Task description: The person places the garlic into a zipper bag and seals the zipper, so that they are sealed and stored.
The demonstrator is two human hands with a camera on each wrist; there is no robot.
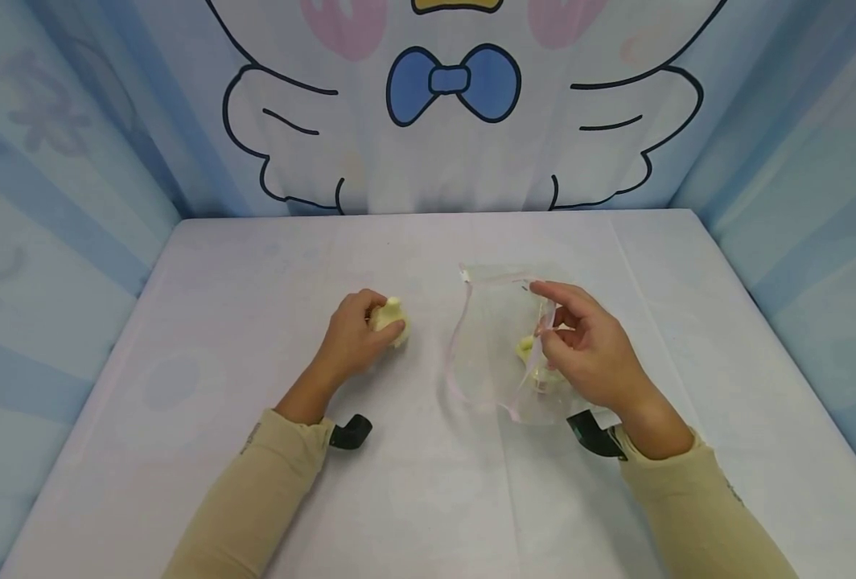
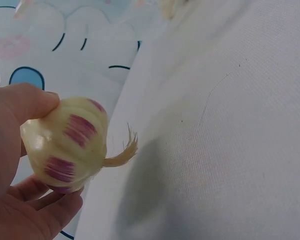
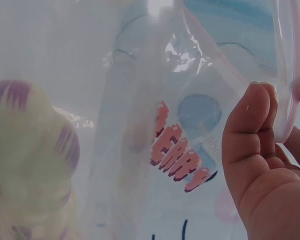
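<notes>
My left hand grips a garlic bulb above the table, thumb on one side and fingers on the other. In the left wrist view this bulb is pale yellow with purple patches, and a dry, straw-coloured tuft sticks out toward the table. At the right, my right hand pinches the edge of a clear plastic bag with pink edging and red lettering. Inside the bag lies more garlic, pale with purple patches, seen through the plastic. In the head view my fingers partly cover it.
A white cloth covers the table. Behind it hangs a curtain with a cartoon figure and a blue bow, and blue curtains flank both sides. Dark wrist camera mounts sit at both cuffs.
</notes>
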